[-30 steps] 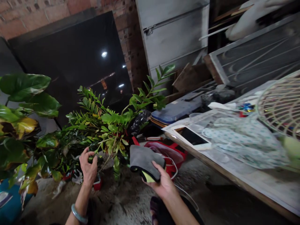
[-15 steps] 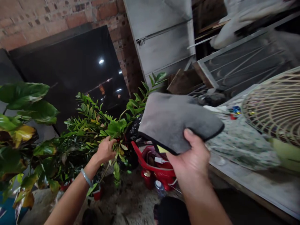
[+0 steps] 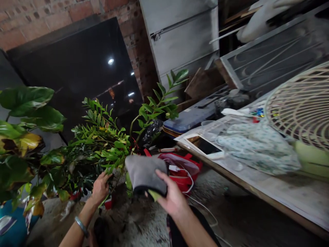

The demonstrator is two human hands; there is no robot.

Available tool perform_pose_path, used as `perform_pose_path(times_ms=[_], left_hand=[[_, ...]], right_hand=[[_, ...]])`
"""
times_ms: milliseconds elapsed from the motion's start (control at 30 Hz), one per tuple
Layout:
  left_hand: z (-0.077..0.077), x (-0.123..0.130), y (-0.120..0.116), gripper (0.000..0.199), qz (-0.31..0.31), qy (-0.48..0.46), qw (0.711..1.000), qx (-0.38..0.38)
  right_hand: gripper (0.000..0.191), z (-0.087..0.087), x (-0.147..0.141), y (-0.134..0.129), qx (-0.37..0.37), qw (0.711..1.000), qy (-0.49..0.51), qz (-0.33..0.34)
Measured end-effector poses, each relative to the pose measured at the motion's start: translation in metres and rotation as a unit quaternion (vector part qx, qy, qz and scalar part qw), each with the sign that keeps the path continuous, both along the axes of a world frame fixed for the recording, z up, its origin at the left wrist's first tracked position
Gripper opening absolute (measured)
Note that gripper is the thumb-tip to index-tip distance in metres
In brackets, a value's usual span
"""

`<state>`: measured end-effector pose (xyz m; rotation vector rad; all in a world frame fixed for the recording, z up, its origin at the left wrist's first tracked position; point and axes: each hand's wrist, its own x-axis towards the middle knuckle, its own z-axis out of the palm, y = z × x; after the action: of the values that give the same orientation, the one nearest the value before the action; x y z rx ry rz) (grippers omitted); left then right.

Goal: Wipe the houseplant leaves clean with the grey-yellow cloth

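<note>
My right hand holds a folded grey cloth with black edging, thumb on top and fingers underneath. A yellow-green piece, perhaps a leaf, sticks out between the cloth and the palm. At the lower edge of a leafy green plant, my left hand, with a bangle on its wrist, has its fingers curled in among the foliage. What lies between those fingertips is hidden. Just beyond the cloth is a red bag or basket with a white plug and cable.
On the right, a table bears a white phone or tablet, a patterned cloth and a fan. Large leaves crowd the left side. A dark glossy panel leans against the brick wall.
My right hand has brought the cloth down and left, uncovering the phone or tablet and table edge. My left hand has shifted down and left along the plant.
</note>
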<state>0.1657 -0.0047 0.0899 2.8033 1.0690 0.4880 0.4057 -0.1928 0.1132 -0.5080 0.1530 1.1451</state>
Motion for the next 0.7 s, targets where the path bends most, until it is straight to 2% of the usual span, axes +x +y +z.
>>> perform_pose_path(times_ms=[100, 167, 200, 267, 367, 433, 467, 533, 633, 700], left_hand=[[-0.009, 0.006, -0.006, 0.064, -0.009, -0.014, 1.000, -0.008], [-0.011, 0.012, -0.011, 0.064, -0.006, -0.016, 1.000, -0.014], [-0.011, 0.014, -0.014, 0.064, -0.004, -0.019, 1.000, -0.016], [-0.009, 0.015, -0.018, 0.058, -0.002, -0.028, 0.999, -0.023], [-0.008, 0.010, -0.017, 0.034, 0.000, -0.036, 0.998, -0.043], [-0.009, 0.006, -0.015, 0.031, -0.004, -0.041, 0.998, -0.053], [-0.011, 0.004, -0.013, 0.038, -0.006, -0.044, 0.998, -0.054], [-0.014, 0.005, -0.012, 0.056, -0.008, -0.045, 0.998, -0.051], [-0.017, 0.011, -0.016, 0.064, -0.008, -0.040, 0.998, -0.048], [-0.017, 0.015, -0.022, 0.062, -0.014, -0.038, 0.998, -0.046]], right_hand=[[0.021, 0.045, 0.035, 0.028, 0.022, 0.996, 0.036, -0.083], [0.022, 0.063, 0.035, 0.052, 0.022, 0.997, 0.024, -0.072], [0.022, 0.063, 0.026, 0.061, 0.001, 0.999, 0.017, -0.042], [0.019, 0.046, -0.005, 0.067, -0.065, 0.997, 0.005, 0.051], [0.014, -0.002, -0.053, 0.040, -0.131, 0.969, 0.004, 0.211], [0.011, -0.026, -0.061, 0.011, -0.142, 0.964, 0.020, 0.225], [0.013, -0.030, -0.056, -0.001, -0.139, 0.967, 0.023, 0.211], [0.021, -0.022, -0.029, -0.012, -0.120, 0.983, 0.024, 0.139], [0.034, 0.017, 0.020, 0.006, -0.053, 0.998, 0.024, -0.029], [0.035, 0.043, 0.034, 0.032, -0.009, 0.997, 0.022, -0.077]])
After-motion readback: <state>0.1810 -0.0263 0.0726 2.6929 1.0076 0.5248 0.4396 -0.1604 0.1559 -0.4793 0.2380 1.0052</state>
